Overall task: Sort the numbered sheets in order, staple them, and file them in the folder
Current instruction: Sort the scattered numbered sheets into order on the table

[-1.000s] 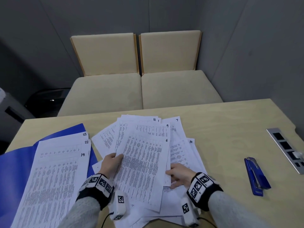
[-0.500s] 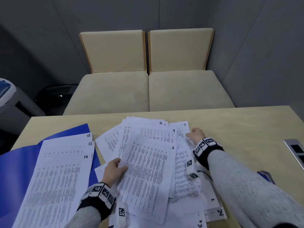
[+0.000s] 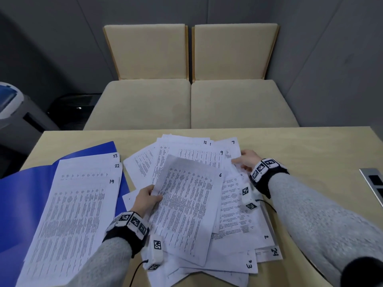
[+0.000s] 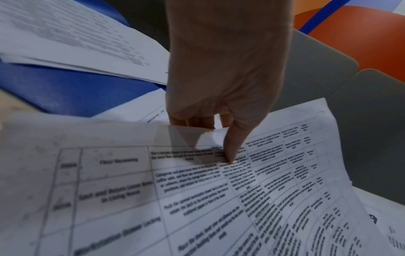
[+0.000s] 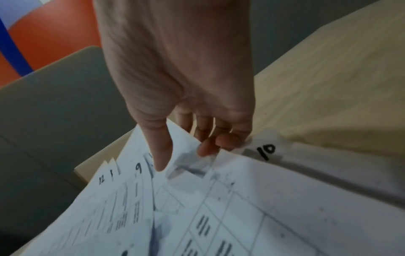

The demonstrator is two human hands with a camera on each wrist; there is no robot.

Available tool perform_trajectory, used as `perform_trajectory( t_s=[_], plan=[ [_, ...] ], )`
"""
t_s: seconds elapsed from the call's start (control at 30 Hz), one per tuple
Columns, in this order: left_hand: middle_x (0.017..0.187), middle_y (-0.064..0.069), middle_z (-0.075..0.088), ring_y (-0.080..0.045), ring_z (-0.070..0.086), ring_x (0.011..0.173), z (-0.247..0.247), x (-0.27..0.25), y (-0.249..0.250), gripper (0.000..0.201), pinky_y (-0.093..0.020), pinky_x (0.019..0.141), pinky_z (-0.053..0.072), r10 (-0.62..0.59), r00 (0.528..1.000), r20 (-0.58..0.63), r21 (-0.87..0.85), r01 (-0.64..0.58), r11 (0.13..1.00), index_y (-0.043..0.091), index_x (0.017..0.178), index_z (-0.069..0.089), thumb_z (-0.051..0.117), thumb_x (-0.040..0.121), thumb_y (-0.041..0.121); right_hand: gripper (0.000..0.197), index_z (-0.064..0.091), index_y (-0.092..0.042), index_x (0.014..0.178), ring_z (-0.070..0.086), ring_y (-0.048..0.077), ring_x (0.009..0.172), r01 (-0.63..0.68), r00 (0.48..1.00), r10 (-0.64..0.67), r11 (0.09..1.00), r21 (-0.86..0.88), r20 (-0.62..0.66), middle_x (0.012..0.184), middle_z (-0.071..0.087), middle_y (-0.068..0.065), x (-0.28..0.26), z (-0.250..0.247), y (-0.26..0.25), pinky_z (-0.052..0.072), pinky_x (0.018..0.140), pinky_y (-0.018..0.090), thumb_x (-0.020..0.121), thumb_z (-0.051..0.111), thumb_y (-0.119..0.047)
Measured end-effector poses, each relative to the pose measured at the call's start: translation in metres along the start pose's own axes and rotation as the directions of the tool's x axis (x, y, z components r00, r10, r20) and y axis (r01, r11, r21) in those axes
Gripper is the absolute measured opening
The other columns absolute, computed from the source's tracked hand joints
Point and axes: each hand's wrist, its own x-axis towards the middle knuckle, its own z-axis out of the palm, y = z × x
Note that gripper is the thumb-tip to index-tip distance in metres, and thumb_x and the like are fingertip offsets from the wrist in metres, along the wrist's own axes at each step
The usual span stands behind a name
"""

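Note:
Loose numbered sheets (image 3: 238,216) lie fanned across the middle of the table (image 3: 300,146); corners marked 12, 1, 7, 9, 2, 24 and 3 show. Sheet 6 (image 3: 186,206) lies on top of them. My left hand (image 3: 154,196) pinches its left edge, thumb on top (image 4: 230,149) and fingers beneath. At the pile's far right my right hand (image 3: 238,161) pinches a sheet's edge, right by the corner marked 10 (image 5: 266,151); I cannot tell that sheet's number. An open blue folder (image 3: 24,193) lies on the left, with sheets 23, 22 and 19 (image 3: 72,204) stacked on it.
A metal socket panel (image 3: 373,183) is set into the table at the right edge. Two beige cushioned seats (image 3: 186,104) stand beyond the far edge. A grey bin (image 3: 12,112) stands on the floor at the left. My right sleeve (image 3: 310,224) crosses the table's right side.
My right hand left the pile's near edge and reached out to its far right corner. My left hand stayed on sheet 6. The blue stapler has dropped out of view.

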Motion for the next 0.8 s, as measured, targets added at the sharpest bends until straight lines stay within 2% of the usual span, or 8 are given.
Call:
perform_trajectory(
  t_s=[0.13, 0.27, 0.37, 0.43, 0.53, 0.57, 0.67, 0.8],
  plan=[
    [0.079, -0.010, 0.062, -0.025, 0.056, 0.071, 0.000, 0.002, 0.001, 0.010, -0.030, 0.066, 0.046, -0.011, 1.000, 0.006, -0.008, 0.011, 1.000, 0.008, 0.097, 0.060, 0.062, 0.088, 0.003, 0.008, 0.068, -0.008, 0.086, 0.061, 0.019, 0.079, 0.160, 0.979, -0.171, 0.982, -0.103, -0.109, 0.086, 0.069, 0.006, -0.008, 0.000, -0.001, 0.050, 0.071, 0.029, 0.084, 0.062, -0.014],
    [0.085, -0.014, 0.065, -0.025, 0.057, 0.071, -0.002, -0.001, 0.003, 0.014, -0.031, 0.064, 0.047, 0.005, 0.999, 0.038, -0.025, -0.004, 1.000, 0.002, 0.102, 0.062, 0.060, 0.088, 0.001, 0.024, 0.063, -0.012, 0.073, 0.052, 0.021, 0.065, 0.225, 0.904, -0.242, 0.970, -0.089, -0.353, 0.067, 0.061, 0.000, -0.022, -0.011, 0.000, 0.039, 0.071, 0.031, 0.088, 0.060, -0.030],
    [0.095, -0.015, 0.067, -0.025, 0.061, 0.083, -0.002, -0.003, 0.003, 0.016, -0.034, 0.077, 0.049, 0.001, 0.999, 0.035, -0.042, 0.000, 0.999, 0.006, 0.103, 0.063, 0.061, 0.087, 0.001, 0.033, 0.063, -0.012, 0.078, 0.063, 0.026, 0.075, 0.282, 0.882, -0.238, 0.958, 0.052, -0.407, 0.076, 0.069, 0.003, -0.032, -0.024, 0.009, 0.040, 0.082, 0.034, 0.079, 0.062, -0.045],
    [0.100, -0.015, 0.067, -0.026, 0.061, 0.088, -0.003, -0.004, 0.005, 0.018, -0.035, 0.082, 0.048, -0.008, 0.999, 0.035, -0.048, 0.010, 0.999, 0.006, 0.104, 0.063, 0.061, 0.087, 0.000, 0.023, 0.062, -0.011, 0.082, 0.058, 0.022, 0.078, 0.419, 0.792, -0.245, 0.885, 0.205, -0.560, 0.083, 0.063, 0.007, -0.045, -0.040, 0.006, 0.041, 0.076, 0.031, 0.083, 0.058, -0.034],
    [0.106, -0.013, 0.066, -0.027, 0.061, 0.096, -0.004, -0.005, 0.007, 0.024, -0.035, 0.082, 0.048, -0.013, 0.999, 0.046, -0.052, 0.016, 0.999, 0.004, 0.111, 0.062, 0.060, 0.087, 0.001, 0.007, 0.058, -0.016, 0.088, 0.048, 0.008, 0.073, 0.678, 0.531, -0.155, 0.668, 0.307, -0.833, 0.080, 0.056, 0.001, -0.073, -0.080, -0.017, 0.041, 0.072, 0.028, 0.088, 0.051, -0.016],
    [0.106, -0.012, 0.066, -0.026, 0.060, 0.095, -0.004, -0.007, 0.007, 0.024, -0.032, 0.078, 0.048, -0.015, 0.999, 0.050, -0.056, 0.017, 0.998, 0.004, 0.112, 0.062, 0.060, 0.088, 0.001, 0.007, 0.056, -0.019, 0.087, 0.049, 0.006, 0.072, 0.734, 0.501, -0.095, 0.573, 0.364, -0.860, 0.080, 0.057, -0.003, -0.080, -0.094, -0.024, 0.044, 0.075, 0.028, 0.088, 0.051, -0.014],
    [0.101, -0.012, 0.065, -0.024, 0.058, 0.090, -0.005, -0.011, 0.010, 0.021, -0.030, 0.071, 0.046, -0.020, 0.999, 0.047, -0.075, 0.024, 0.997, 0.004, 0.108, 0.061, 0.059, 0.087, 0.000, 0.010, 0.054, -0.023, 0.086, 0.058, 0.016, 0.091, 0.774, 0.555, 0.017, 0.358, 0.523, -0.832, 0.091, 0.059, -0.001, -0.087, -0.116, -0.037, 0.047, 0.091, 0.032, 0.092, 0.050, -0.017],
    [0.101, -0.012, 0.066, -0.028, 0.059, 0.095, -0.008, -0.015, 0.011, 0.021, -0.034, 0.083, 0.046, -0.010, 0.998, 0.068, -0.108, 0.017, 0.994, 0.005, 0.104, 0.062, 0.058, 0.086, -0.003, 0.013, 0.056, -0.017, 0.099, 0.060, 0.022, 0.099, 0.628, 0.697, 0.031, 0.457, 0.630, -0.717, 0.105, 0.061, 0.005, -0.077, -0.092, -0.032, 0.048, 0.098, 0.041, 0.094, 0.046, -0.010]
  ],
)
